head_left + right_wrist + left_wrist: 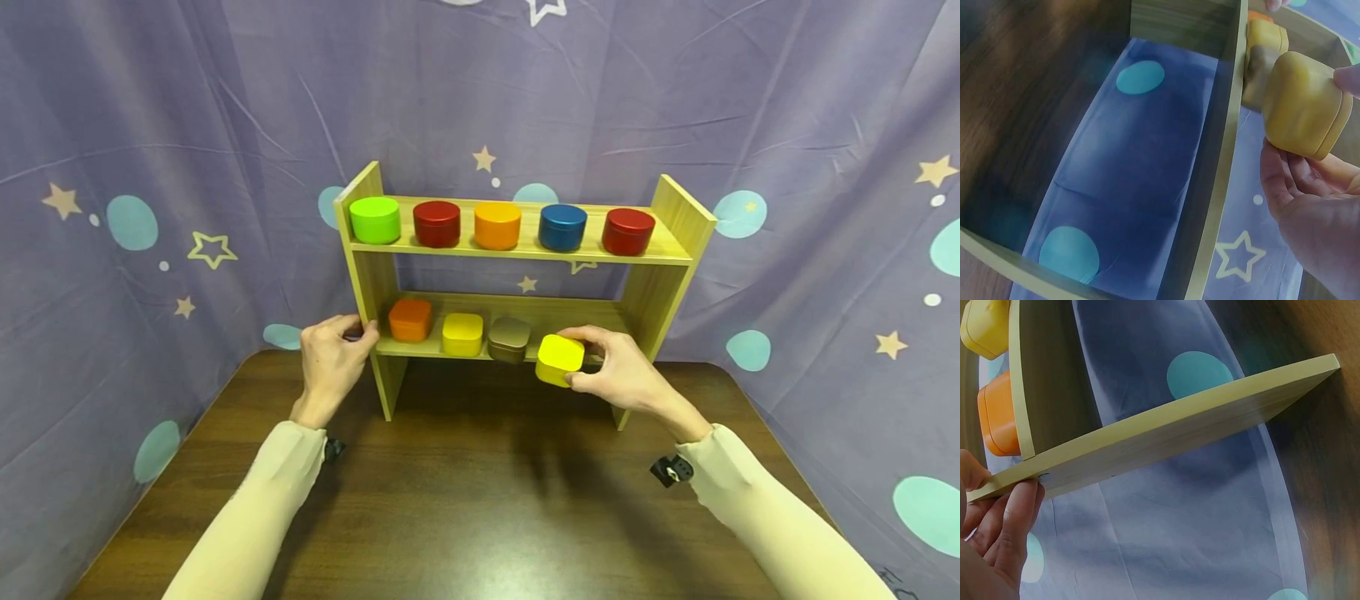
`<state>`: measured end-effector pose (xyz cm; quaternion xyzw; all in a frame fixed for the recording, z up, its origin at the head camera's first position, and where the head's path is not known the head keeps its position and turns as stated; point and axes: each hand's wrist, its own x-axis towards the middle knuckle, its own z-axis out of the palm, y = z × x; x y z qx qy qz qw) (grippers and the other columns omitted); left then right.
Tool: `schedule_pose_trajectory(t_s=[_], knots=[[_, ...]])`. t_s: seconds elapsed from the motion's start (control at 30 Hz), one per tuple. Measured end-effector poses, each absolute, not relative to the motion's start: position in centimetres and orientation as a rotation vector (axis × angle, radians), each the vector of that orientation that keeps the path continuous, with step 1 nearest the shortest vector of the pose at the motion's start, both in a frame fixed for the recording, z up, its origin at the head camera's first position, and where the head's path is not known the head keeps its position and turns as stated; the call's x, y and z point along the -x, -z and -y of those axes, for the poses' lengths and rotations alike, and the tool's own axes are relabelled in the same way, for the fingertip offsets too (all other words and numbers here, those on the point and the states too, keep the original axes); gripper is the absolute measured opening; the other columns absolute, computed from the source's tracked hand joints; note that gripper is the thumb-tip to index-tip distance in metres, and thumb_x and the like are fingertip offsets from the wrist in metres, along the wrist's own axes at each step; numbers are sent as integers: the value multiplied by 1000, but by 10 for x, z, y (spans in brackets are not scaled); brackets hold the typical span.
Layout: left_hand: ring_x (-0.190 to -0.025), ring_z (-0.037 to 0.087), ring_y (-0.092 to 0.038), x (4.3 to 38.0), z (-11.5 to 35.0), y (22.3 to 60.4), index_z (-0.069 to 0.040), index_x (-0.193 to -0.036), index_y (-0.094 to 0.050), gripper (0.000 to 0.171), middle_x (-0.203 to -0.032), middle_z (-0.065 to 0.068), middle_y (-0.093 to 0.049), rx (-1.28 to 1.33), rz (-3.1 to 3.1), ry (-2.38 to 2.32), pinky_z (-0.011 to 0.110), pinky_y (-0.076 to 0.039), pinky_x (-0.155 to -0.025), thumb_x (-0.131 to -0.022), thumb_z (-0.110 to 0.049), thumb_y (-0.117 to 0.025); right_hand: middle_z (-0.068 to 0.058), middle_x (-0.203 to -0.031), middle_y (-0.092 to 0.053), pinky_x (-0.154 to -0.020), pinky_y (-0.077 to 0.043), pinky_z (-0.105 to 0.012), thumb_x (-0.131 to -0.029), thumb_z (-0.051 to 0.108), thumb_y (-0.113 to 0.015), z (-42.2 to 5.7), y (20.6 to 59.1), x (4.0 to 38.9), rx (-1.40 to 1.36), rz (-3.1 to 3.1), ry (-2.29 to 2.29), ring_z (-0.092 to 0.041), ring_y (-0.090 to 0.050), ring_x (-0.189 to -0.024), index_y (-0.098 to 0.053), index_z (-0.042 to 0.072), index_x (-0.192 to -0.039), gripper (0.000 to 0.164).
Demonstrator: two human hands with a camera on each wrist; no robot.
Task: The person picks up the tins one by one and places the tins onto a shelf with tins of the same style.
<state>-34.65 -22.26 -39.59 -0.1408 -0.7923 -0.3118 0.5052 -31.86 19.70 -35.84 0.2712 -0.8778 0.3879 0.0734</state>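
My right hand (618,371) pinches a yellow square tin (559,360) between thumb and fingers, at the front of the lower shelf's right part. In the right wrist view the tin (1304,103) shows its rounded corners and lid seam. My left hand (333,354) grips the left side panel (1147,428) of the wooden rack, thumb on one face and fingers on the other. Along the lower shelf (420,350) stand an orange square tin (410,320), another yellow square tin (462,335) and a bronze square tin (509,339), which is nearest the held one.
Round tins line the upper shelf: light green (376,220), red (437,224), orange (497,225), blue (562,227) and a second red (628,232). The rack stands on a dark wooden table (450,500), with a purple patterned curtain (495,100) behind it.
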Motion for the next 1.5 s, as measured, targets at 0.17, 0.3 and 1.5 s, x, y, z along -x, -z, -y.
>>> schedule_pose_trajectory(t_s=[0.17,0.3,1.5], knots=[[-53,15,-56,347,223,397,-1,-66,-75,20,-61,14,-71,332,1912,750,17,-38,-54,-84,-9,-76,-21,-130,-76,-93,-57,-25,-84,9,-80,-201,357,324,-799,2642,-1173,-27,-74,-106,-68,-2,-139,58],[-53,14,-55,347,223,397,-1,-66,-75,20,-60,13,-70,334,1913,753,18,-37,-54,-84,-9,-76,-20,-128,-77,-91,-56,-25,-84,11,-80,-204,356,328,-786,2652,-1145,-25,-73,-105,-69,-2,-139,57],[-53,19,-58,347,222,396,-3,-65,-76,20,-62,12,-73,337,1910,796,10,-35,-56,-85,-7,-76,-23,-131,-76,-93,-54,-21,-87,12,-77,-209,362,352,-778,2664,-1162,-29,-74,-108,-65,-3,-144,60]])
